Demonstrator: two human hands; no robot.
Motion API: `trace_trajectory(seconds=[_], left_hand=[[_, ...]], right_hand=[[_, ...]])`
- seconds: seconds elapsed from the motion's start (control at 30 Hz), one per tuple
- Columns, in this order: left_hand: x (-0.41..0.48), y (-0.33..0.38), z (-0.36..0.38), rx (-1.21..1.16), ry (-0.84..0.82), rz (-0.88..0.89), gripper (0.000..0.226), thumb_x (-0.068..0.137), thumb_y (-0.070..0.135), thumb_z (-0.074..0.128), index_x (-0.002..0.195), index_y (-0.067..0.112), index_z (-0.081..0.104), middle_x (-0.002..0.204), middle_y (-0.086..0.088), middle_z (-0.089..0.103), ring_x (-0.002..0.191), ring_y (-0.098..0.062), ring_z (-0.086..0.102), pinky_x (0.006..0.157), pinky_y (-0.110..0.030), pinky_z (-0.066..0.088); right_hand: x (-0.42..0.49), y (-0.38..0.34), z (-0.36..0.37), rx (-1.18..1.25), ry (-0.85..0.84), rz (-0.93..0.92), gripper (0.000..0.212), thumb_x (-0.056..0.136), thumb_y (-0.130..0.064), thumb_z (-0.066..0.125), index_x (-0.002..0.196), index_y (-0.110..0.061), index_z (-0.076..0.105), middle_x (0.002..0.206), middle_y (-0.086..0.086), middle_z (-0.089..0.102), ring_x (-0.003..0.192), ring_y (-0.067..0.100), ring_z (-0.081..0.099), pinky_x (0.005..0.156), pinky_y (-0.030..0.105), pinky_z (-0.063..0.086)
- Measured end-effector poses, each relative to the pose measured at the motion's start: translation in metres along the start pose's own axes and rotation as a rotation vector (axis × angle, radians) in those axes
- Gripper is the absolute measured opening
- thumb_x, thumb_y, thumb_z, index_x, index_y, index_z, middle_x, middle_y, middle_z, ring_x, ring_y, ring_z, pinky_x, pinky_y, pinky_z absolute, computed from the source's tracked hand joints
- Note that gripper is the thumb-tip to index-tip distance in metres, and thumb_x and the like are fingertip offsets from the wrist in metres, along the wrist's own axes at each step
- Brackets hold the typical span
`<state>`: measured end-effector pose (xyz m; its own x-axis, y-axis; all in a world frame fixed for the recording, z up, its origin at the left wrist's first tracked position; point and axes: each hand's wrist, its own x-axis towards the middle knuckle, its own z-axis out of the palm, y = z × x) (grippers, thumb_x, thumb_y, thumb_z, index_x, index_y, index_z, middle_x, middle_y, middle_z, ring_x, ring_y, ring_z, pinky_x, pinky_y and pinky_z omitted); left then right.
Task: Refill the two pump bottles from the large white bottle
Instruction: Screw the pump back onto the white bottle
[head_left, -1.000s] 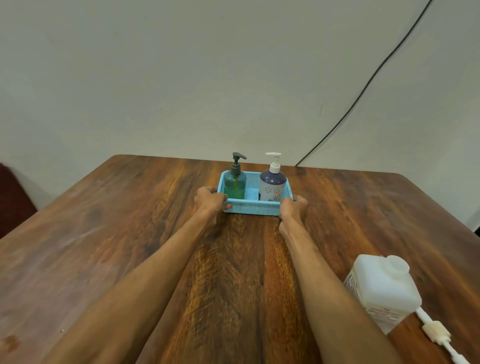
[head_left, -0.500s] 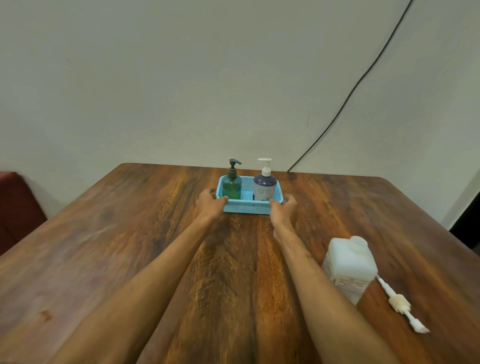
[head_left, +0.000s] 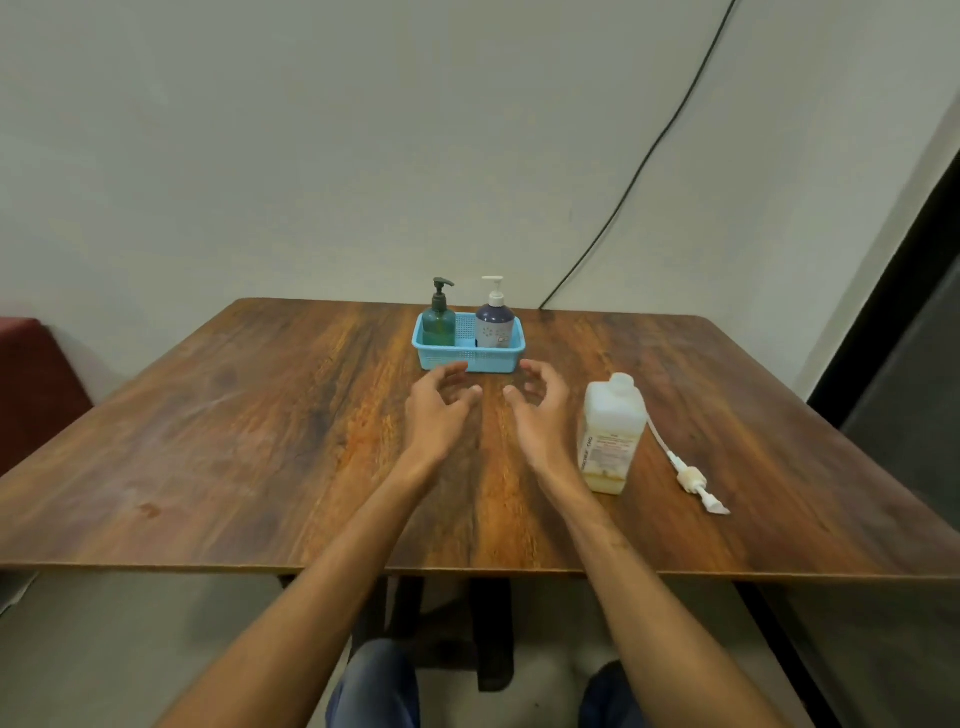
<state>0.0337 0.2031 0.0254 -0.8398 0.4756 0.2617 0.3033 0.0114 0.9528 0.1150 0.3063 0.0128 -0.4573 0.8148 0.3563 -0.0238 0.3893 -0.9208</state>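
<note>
A light blue basket (head_left: 470, 359) stands near the far edge of the wooden table (head_left: 260, 415). Inside it stand a green pump bottle (head_left: 439, 322) on the left and a purple pump bottle with a white pump (head_left: 495, 323) on the right. My left hand (head_left: 439, 410) and my right hand (head_left: 540, 410) hover just in front of the basket, fingers spread, holding nothing. The large white bottle (head_left: 613, 431) stands uncapped to the right of my right hand, with a little yellowish liquid at its bottom. Its white pump with tube (head_left: 685, 467) lies on the table beside it.
A black cable (head_left: 649, 156) runs down the wall behind the table's far right corner. A red seat (head_left: 31, 384) is at the left. A dark panel (head_left: 914, 338) stands at the right. My knees show below the table's near edge.
Both hands let go of the basket's front corners and drew back toward me, opening. The view pulled back and tilted down, showing the table's near edge.
</note>
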Motion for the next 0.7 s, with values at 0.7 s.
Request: trace_trajectory(seconds=[0.7], left_hand=[[-0.101, -0.019, 0.072, 0.156, -0.158, 0.122, 0.061, 0.084, 0.020, 0.080, 0.140, 0.018, 0.055, 0.138, 0.000, 0.061, 0.119, -0.010, 0.061, 0.091, -0.019, 0.052]], right_hand=[[-0.077, 0.038, -0.134, -0.120, 0.203, -0.056, 0.020, 0.091, -0.010, 0.071, 0.111, -0.015, 0.068, 0.110, -0.004, 0.068, 0.095, 0.004, 0.066, 0.076, 0.016, 0.057]])
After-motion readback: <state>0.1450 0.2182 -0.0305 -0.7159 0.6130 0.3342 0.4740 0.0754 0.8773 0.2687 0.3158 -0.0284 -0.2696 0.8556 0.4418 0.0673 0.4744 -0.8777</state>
